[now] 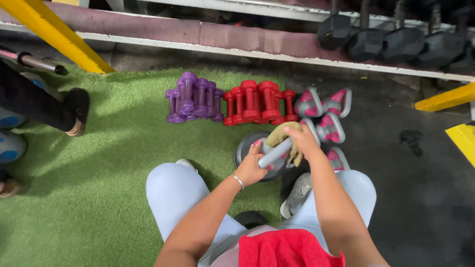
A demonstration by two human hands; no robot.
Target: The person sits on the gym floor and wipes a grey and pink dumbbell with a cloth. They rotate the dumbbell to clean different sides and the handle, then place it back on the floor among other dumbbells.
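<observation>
A red towel (284,248) lies in the lap. Just beyond, at twelve o'clock, the left hand (251,167) grips a grey dumbbell (274,153), likely heavy, rigid and smooth; its bar offers the hold. The right hand (303,140) presses a yellowish cloth (287,134) against it.

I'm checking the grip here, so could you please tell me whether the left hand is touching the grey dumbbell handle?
Touching: the head view shows the left hand wrapped round the lower end of the grey dumbbell handle.
</observation>
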